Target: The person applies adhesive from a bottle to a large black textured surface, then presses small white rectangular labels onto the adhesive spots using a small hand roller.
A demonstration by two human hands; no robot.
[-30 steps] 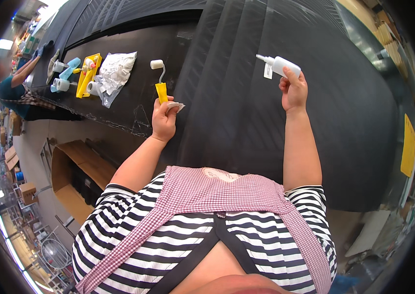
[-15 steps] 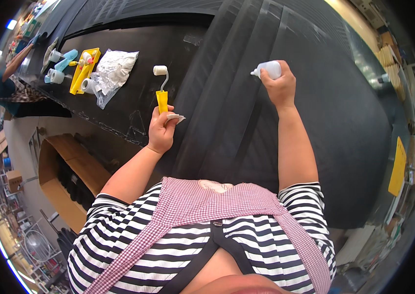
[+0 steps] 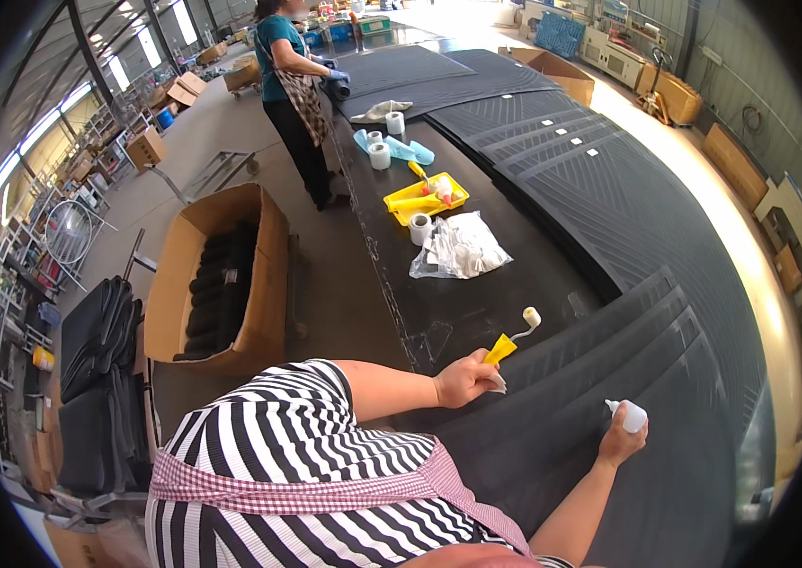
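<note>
While one roller [image 3: 513, 339] is gripped by the left hand [image 3: 465, 380], one glue bottle [image 3: 630, 415] is clasped by the right hand [image 3: 621, 441].
One yellow tray [image 3: 425, 197] is seen holding a roller and small bottles.

Your left hand [image 3: 463, 381] grips small roller w/ yellow handle [image 3: 507, 343], resting on black ribbed mat [image 3: 628, 246]. Your right hand [image 3: 621, 439] holds white glue bottle [image 3: 628, 414], tip down on mat. Yellow tray [image 3: 425, 197] + plastic bag [image 3: 463, 248] further up table; another person [image 3: 289, 85] stands at far end.
</note>
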